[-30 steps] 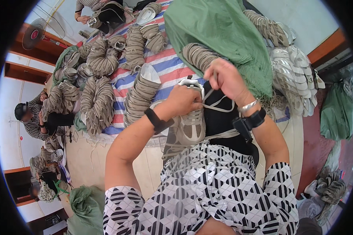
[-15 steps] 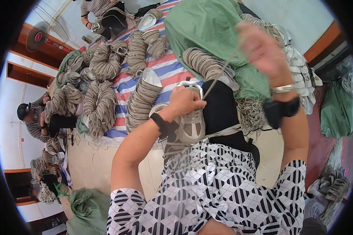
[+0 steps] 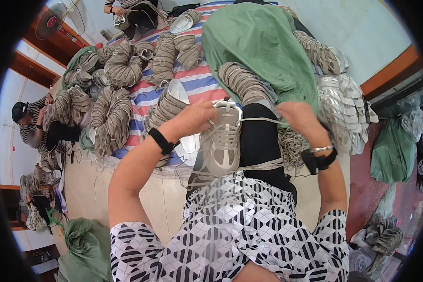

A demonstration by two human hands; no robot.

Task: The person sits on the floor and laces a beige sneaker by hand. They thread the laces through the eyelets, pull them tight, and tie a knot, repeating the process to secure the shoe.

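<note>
A beige-grey shoe upper (image 3: 222,145) with a white collar edge rests on my left thigh, toe toward me. A pale shoelace (image 3: 261,120) is threaded through its eyelets, and one length stretches out sideways to the right. My right hand (image 3: 300,118) pinches that end above my right knee. At the upper's left edge, near the top eyelets, my left hand (image 3: 197,117) is closed, its fingertips appearing to grip the lace's other side. More loose laces (image 3: 263,165) lie across my thighs.
Nested stacks of beige uppers (image 3: 110,120) lie on a striped sheet (image 3: 199,80). A green sack (image 3: 254,42) covers part of it beyond my knees. White-soled stacks (image 3: 340,110) and a lace bundle (image 3: 293,148) lie to the right. Other people (image 3: 33,115) sit at left and far back.
My right hand has come down from high up and is now level with the top of the upper, lace drawn sideways. My left hand has shifted left, uncovering the tongue and eyelets.
</note>
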